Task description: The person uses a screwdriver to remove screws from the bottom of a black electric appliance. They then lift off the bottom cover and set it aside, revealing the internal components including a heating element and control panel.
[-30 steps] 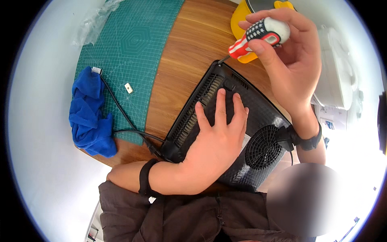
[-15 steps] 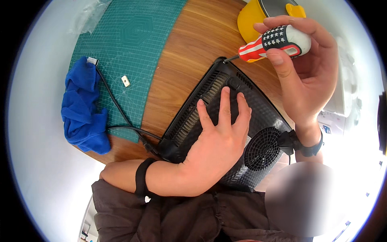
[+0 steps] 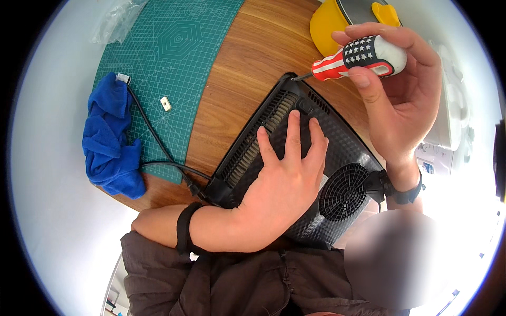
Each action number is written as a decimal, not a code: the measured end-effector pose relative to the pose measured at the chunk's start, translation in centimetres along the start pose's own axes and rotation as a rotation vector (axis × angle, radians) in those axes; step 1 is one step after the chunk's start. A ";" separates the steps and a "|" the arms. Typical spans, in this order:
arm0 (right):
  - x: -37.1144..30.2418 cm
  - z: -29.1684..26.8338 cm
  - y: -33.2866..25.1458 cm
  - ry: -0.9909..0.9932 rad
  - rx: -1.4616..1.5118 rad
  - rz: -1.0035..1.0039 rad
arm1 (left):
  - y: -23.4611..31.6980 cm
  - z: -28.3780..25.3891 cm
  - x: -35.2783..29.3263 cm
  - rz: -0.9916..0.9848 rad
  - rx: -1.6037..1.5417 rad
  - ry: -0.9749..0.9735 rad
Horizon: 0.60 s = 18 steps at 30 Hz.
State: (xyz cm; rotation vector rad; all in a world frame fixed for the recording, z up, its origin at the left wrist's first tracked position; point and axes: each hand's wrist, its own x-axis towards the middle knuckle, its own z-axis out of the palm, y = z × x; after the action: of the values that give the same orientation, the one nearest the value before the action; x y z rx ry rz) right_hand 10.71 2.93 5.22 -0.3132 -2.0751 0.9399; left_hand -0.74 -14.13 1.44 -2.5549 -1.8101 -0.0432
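Note:
A black appliance point(image 3: 337, 138) with a round fan grille point(image 3: 343, 192) and slotted vents lies with its vented side up at the table's near edge; it looks like an induction cooker. My left hand point(image 3: 284, 176) rests on it, fingers spread and palm down. In my right hand point(image 3: 403, 100) is a stubby screwdriver point(image 3: 363, 59), its handle patterned in red, white and black with stars. The thumb and fingers curl around the handle. The screwdriver's shaft slants down to the appliance's far corner, where its tip meets the casing; the screw itself is too small to make out.
A green cutting mat point(image 3: 158, 58) covers the table's left side, with a small cream-coloured piece point(image 3: 166, 103) on it. A blue cloth point(image 3: 109, 139) lies over the mat's left edge, beside a black power cord point(image 3: 149, 124). A yellow pot point(image 3: 326, 29) stands at the back right.
The view has shifted very slightly. Both hands keep their places, and the screwdriver tip stays at the same corner.

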 end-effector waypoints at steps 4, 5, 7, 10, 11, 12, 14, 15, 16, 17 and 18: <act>-0.1 0.3 0.0 0.011 0.021 -0.005 | -0.1 -0.1 0.0 0.005 0.005 0.000; -0.1 0.3 0.0 0.000 0.008 -0.008 | 0.0 -0.1 0.0 0.003 0.007 0.001; 0.0 0.2 0.2 -0.018 -0.023 -0.010 | 0.0 -0.1 0.0 0.003 0.006 0.003; 0.3 0.7 0.4 0.050 0.092 0.015 | 0.0 0.0 -0.1 0.011 0.002 0.010; 0.4 0.5 0.2 0.012 0.049 0.028 | -0.1 -0.1 -0.1 0.014 0.004 0.015; 0.4 0.1 0.1 -0.026 0.007 0.041 | -0.2 -0.1 -0.1 0.016 0.006 0.020; 0.4 -0.1 0.5 -0.006 -0.097 -0.001 | -0.6 -0.2 -0.1 0.049 0.009 0.044; 0.3 -0.2 0.7 0.005 -0.149 -0.018 | -1.1 -0.3 0.0 0.064 0.010 0.056; 0.1 -0.5 0.7 0.033 -0.219 -0.036 | -2.5 -0.9 0.5 0.132 -0.020 0.054; 0.1 -0.7 0.9 0.060 -0.283 -0.061 | -4.5 -2.2 1.2 0.144 -0.362 -0.029; 0.1 -0.4 1.0 0.115 -0.194 -0.047 | -6.5 -1.8 1.8 0.120 -0.504 0.002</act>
State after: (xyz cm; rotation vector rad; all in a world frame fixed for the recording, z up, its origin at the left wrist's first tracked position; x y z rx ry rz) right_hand 10.91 3.86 4.71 -0.4090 -2.0617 0.6776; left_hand -6.33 -10.27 3.26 -2.9743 -1.8300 -0.5689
